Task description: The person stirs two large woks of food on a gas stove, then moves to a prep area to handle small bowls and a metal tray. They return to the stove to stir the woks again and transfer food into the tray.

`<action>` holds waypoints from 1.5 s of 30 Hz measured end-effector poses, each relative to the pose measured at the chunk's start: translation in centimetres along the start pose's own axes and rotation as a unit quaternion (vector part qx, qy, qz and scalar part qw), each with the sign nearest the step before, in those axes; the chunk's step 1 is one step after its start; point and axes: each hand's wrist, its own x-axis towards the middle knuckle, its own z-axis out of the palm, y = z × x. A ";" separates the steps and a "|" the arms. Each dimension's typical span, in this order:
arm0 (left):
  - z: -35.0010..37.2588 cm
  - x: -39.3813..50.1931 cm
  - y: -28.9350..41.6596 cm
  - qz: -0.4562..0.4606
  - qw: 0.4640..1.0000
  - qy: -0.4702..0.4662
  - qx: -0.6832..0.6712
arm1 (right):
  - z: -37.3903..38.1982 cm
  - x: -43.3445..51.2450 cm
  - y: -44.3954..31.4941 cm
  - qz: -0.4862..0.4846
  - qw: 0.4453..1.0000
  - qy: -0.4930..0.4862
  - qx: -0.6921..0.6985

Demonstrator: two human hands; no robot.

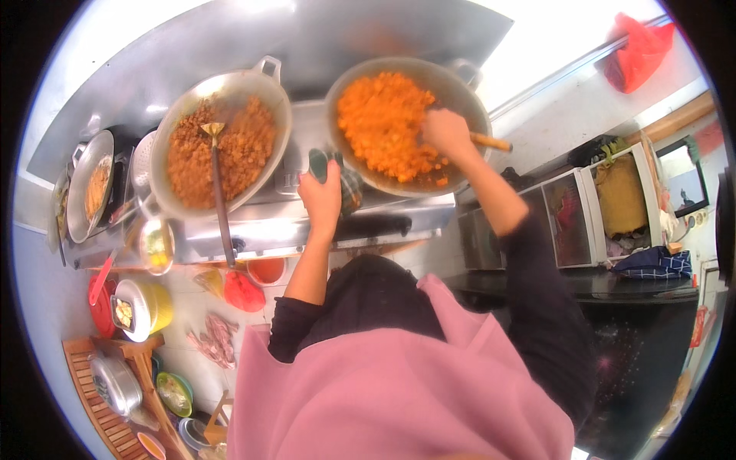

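Orange diced food [385, 123] fills much of the right-hand metal wok [480, 121]. Over that wok, my right hand [447, 137] grips a wooden-handled cooking utensil [490, 141]; the utensil's working end is hidden. My left hand [321, 194] is closed around a dark green checked cloth [351, 184] at the wok's lower left rim. Whether a wok handle lies inside the cloth I cannot tell. To the left, a second wok [161, 141] contains browned, crumbly food [247, 144]. A long-handled spatula [217, 190] rests in it, its handle sticking out over the stove's front edge.
Both woks sit on a steel stove [270, 221]. Farther left are a smaller pan [77, 190], a perforated skimmer [144, 158] and a small metal bowl [156, 247]. A yellow bucket [161, 307] and a red plastic bag [244, 291] are below. A dark counter [621, 287] stands right.
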 end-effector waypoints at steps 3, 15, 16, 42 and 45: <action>-0.1 0.1 0.0 -0.013 1.000 -0.005 0.008 | 0.7 -3.8 1.1 -0.025 0.994 0.104 0.038; -0.1 0.9 -1.6 -0.009 0.999 -0.019 0.037 | -7.1 -8.8 3.0 0.009 0.996 0.052 0.070; -0.1 0.9 -1.7 -0.007 0.999 -0.015 0.049 | -6.6 -7.6 2.2 0.002 1.000 -0.008 0.007; -0.9 0.6 0.0 0.027 0.998 -0.043 0.037 | 1.7 -3.7 0.4 -0.040 0.987 0.152 0.029; -0.9 0.6 -0.2 0.026 0.998 -0.044 0.029 | 1.0 -6.5 1.9 -0.044 0.970 0.230 0.061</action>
